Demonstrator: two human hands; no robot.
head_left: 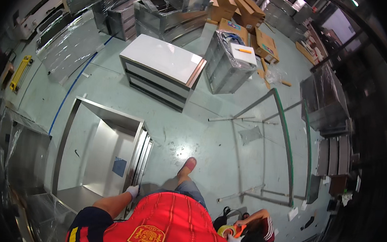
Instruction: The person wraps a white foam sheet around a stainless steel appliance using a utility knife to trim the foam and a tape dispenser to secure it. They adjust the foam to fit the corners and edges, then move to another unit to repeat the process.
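Note:
My left hand (132,191), in a pale glove, is closed on the near right edge of a stainless steel cabinet (130,111). The cabinet lies with its open side up, so its bare inner walls show. Along its right side run several narrow metal strips (143,155). A small blue patch (118,166) sits on a panel inside. My right hand is out of the picture; only my red shirt and one foot in a reddish shoe show on that side.
At my lower right a crouching person (257,235) holds a tape dispenser (229,231). A metal frame with green edging (287,142) stands to the right. Ahead are a white-topped cabinet (162,57), a wrapped cabinet (227,71) and cardboard boxes (265,45). Wrapped metal units (72,43) stand far left.

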